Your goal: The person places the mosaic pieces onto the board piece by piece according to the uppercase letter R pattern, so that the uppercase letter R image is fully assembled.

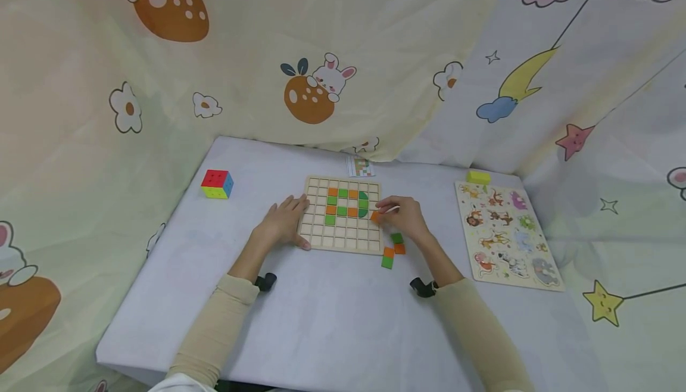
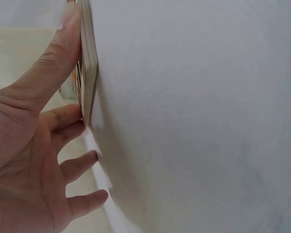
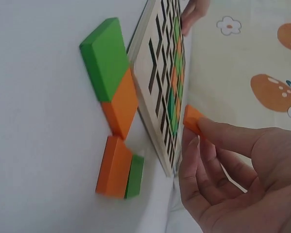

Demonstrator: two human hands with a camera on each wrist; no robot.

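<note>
A wooden grid board (image 1: pixel 316 240) lies on the table, with orange and green tiles (image 1: pixel 342 201) set in several of its cells. My left hand (image 1: pixel 284 222) touches the board's left side, thumb at the near corner and fingers spread along the edge. In the left wrist view the thumb (image 2: pixel 50 63) lies against the board's edge (image 2: pixel 91 63). Over the board's right edge, my right hand (image 1: pixel 406 216) pinches an orange square tile (image 3: pixel 192 119) between thumb and fingers. Loose green tiles (image 3: pixel 106 58) and orange tiles (image 3: pixel 113 167) lie on the table beside the board's near right corner.
A small card with a coloured pattern (image 1: pixel 361 167) lies behind the board. To the left stands a colourful puzzle cube (image 1: pixel 217 184). On the right are an animal puzzle board (image 1: pixel 504 240) and a yellow block (image 1: pixel 478 177). A patterned curtain (image 1: pixel 375 82) hangs behind the table.
</note>
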